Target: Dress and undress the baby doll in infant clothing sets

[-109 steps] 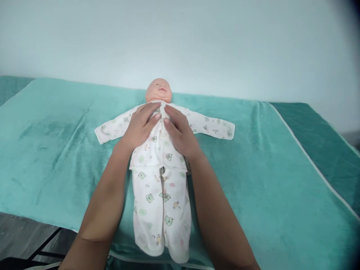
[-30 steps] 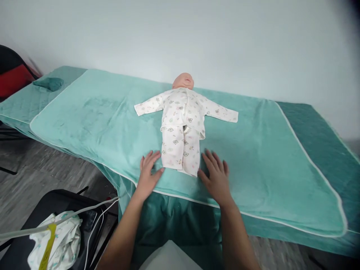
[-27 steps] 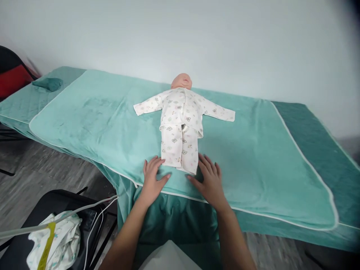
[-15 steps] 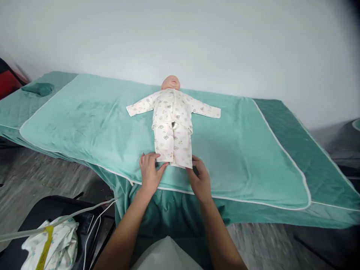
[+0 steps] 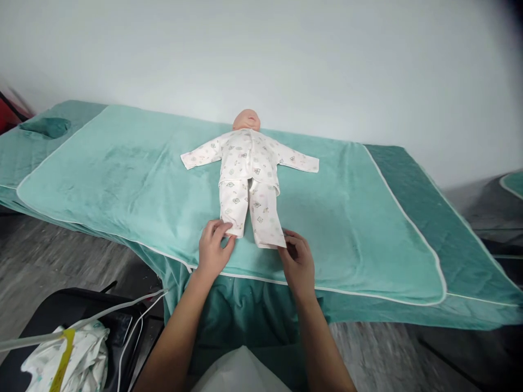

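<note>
A baby doll [image 5: 246,120] lies on its back on the green bed, head toward the wall. It wears a white printed long-sleeved top [image 5: 249,155], sleeves stretched out to both sides. Below that are matching white pants [image 5: 263,212], with the two legs spread apart. My left hand [image 5: 214,245] pinches the hem of the left pant leg between fingers and thumb. At the outer corner of the right leg's hem, my right hand [image 5: 298,261] is closed on the fabric. The doll's own hands and feet are hidden inside the clothes.
A light green sheet [image 5: 363,228] with white piping covers the massage bed [image 5: 425,190], which has a face hole [image 5: 49,127] at far left. On a black chair [image 5: 53,305] lies a crumpled white printed cloth [image 5: 77,359]. A pale cable [image 5: 102,313] with a yellow strap crosses it.
The two pant legs have moved apart, opening a gap between them. My right hand has shifted right with its hem, my left slightly left. The view has shifted a little.
</note>
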The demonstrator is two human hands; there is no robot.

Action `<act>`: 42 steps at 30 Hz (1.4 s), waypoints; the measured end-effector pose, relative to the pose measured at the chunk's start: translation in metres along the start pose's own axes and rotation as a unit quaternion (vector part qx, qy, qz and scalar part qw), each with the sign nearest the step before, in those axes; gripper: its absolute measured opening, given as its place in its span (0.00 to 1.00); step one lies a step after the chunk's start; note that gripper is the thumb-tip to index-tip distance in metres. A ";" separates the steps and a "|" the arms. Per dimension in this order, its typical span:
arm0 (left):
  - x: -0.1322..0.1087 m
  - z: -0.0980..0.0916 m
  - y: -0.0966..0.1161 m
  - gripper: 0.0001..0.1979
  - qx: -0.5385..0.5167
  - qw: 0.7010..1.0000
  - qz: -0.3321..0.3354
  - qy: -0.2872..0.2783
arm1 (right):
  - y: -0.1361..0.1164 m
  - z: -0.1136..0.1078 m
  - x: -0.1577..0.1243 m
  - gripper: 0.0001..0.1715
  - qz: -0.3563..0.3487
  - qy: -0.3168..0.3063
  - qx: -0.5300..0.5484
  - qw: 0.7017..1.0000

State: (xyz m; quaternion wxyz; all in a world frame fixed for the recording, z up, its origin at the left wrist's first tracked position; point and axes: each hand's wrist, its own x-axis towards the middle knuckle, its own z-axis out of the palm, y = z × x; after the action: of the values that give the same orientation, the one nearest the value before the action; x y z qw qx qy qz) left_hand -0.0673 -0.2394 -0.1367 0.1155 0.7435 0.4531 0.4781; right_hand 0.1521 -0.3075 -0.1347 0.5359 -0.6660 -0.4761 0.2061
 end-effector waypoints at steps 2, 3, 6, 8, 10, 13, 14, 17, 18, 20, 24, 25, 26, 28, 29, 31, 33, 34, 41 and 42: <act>-0.001 0.002 0.001 0.12 0.034 0.999 0.008 -0.007 | -0.002 0.003 0.000 0.22 -0.036 -0.032 -0.038 0.998; -0.002 0.004 0.002 0.12 0.046 0.999 0.009 -0.007 | -0.005 0.006 -0.001 0.28 -0.057 -0.045 -0.051 0.996; -0.003 0.011 0.005 0.12 0.047 0.999 0.003 0.014 | -0.016 0.016 0.000 0.32 -0.103 -0.071 -0.067 0.990; -0.003 0.013 0.005 0.12 0.033 0.999 -0.002 0.031 | -0.021 0.022 0.003 0.27 -0.111 -0.067 -0.056 0.990; -0.004 0.014 0.004 0.11 0.020 0.999 -0.011 0.039 | -0.023 0.028 0.006 0.22 -0.102 -0.058 -0.038 0.992; -0.006 0.013 0.004 0.10 0.004 0.998 -0.022 0.060 | -0.022 0.033 0.010 0.20 -0.080 -0.046 -0.017 0.996; -0.007 0.012 0.004 0.09 0.000 0.997 -0.019 0.072 | -0.021 0.033 0.010 0.20 -0.076 -0.041 -0.015 0.996; -0.010 0.012 0.005 0.08 0.001 0.995 0.007 0.095 | -0.020 0.034 0.010 0.19 -0.074 -0.027 -0.013 0.997; -0.012 0.013 0.005 0.08 0.004 0.995 0.017 0.097 | -0.019 0.034 0.009 0.18 -0.078 -0.025 -0.012 0.997; -0.015 0.014 0.004 0.09 0.014 0.994 0.032 0.100 | -0.017 0.034 0.007 0.17 -0.089 -0.017 -0.011 0.996; -0.023 0.016 -0.001 0.12 0.044 0.993 0.056 0.094 | -0.008 0.034 0.003 0.15 -0.090 -0.001 -0.018 0.996; -0.024 0.016 -0.003 0.12 0.049 0.993 0.060 0.090 | -0.006 0.033 0.003 0.15 -0.083 -0.003 -0.019 0.996; -0.026 0.016 -0.004 0.13 0.052 0.993 0.065 0.086 | -0.003 0.032 0.002 0.14 -0.077 -0.009 -0.018 0.997; -0.027 0.016 -0.006 0.12 0.052 0.993 0.070 0.079 | 0.001 0.028 0.000 0.11 -0.065 -0.026 -0.013 0.997; -0.027 0.015 -0.006 0.12 0.050 0.993 0.071 0.075 | 0.002 0.025 0.000 0.08 -0.065 -0.033 -0.010 0.997; -0.027 0.012 -0.004 0.12 0.039 0.995 0.071 0.066 | 0.001 0.018 -0.001 0.03 -0.074 -0.056 -0.003 0.996; -0.027 0.007 0.000 0.12 0.020 0.996 0.066 0.058 | -0.001 0.011 -0.002 0.05 -0.089 -0.098 0.016 0.991; -0.027 0.004 0.002 0.11 0.009 0.996 0.061 0.058 | -0.003 0.008 -0.003 0.05 -0.090 -0.120 0.032 0.988; 0.006 -0.008 -0.017 0.06 -0.114 0.974 -0.121 0.153 | 0.009 0.005 0.045 0.17 0.059 0.004 0.202 0.978; 0.019 -0.005 -0.024 0.08 -0.147 0.962 -0.167 0.160 | 0.012 0.009 0.064 0.21 0.075 0.012 0.214 0.974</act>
State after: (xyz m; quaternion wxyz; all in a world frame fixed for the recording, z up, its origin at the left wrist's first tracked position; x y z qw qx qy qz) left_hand -0.0823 -0.2120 -0.1368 0.2277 0.5458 0.5084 0.6259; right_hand 0.1797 -0.2479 -0.1334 0.6549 -0.5718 -0.3635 0.3348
